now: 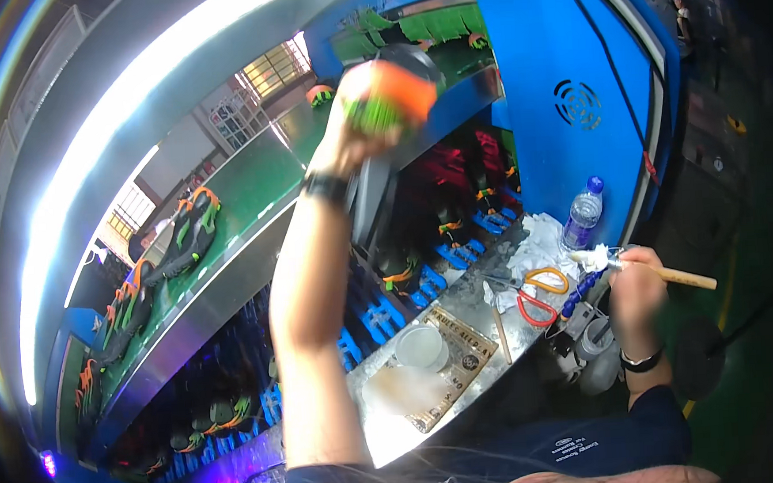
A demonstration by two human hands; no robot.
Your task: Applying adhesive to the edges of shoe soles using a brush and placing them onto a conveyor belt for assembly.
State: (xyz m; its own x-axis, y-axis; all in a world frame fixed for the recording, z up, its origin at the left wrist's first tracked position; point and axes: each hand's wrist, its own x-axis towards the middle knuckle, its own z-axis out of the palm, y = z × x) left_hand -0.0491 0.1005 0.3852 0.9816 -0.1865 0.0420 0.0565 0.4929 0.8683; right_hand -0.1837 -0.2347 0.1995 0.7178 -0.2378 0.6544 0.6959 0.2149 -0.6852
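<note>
My left hand is raised over the machine's upper green shelf, its fingers wrapped round an orange, green and black shoe that is blurred by motion. Off to the right, my right hand grips a brush by its wooden handle, the pale bristles pointing left near the water bottle. On the metal ledge before me, a translucent cup stands on a printed board. Scissors with red and yellow handles lie between the board and my right hand.
A capped water bottle stands beside crumpled white tissue against the blue machine wall. Similar shoes line the green upper belt at left. Below it, more sit on blue holders. A slim wooden-handled tool crosses the board's edge.
</note>
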